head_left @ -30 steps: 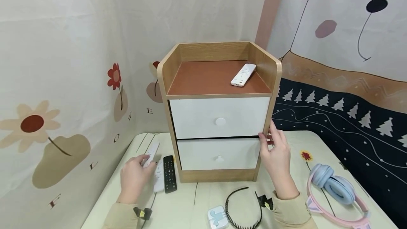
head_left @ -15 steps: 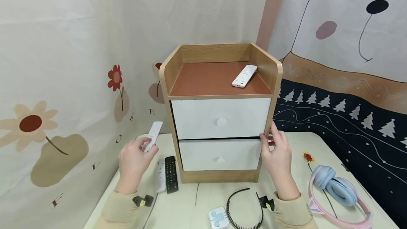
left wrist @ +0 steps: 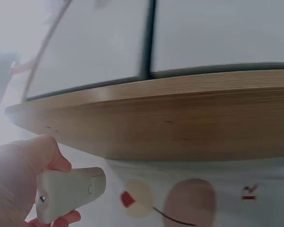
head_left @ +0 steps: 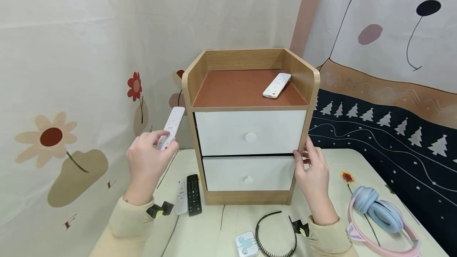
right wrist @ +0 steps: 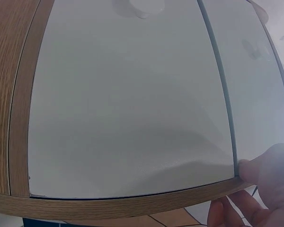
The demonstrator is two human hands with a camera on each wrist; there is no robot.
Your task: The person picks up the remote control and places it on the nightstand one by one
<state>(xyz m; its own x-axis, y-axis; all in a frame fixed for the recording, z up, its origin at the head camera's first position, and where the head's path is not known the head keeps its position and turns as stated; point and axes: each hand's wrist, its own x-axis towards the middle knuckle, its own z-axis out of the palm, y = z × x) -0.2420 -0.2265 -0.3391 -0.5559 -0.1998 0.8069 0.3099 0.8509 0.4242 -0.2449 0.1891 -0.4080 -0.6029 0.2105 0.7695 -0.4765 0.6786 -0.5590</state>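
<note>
Head cam's looking forward and down across the counter [head_left: 203, 235]; up close, left wrist cam's catching the cabinet [left wrist: 156, 123] side-on, right's facing its front, all three sharing the drawers [head_left: 226, 132].

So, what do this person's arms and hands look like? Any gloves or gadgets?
The left hand and right hand are bare, without gloves. Both arms wear plain beige long sleeves: left sleeve, right sleeve. At each cuff is a small black piece with a yellow mark: left piece, right piece.
</note>
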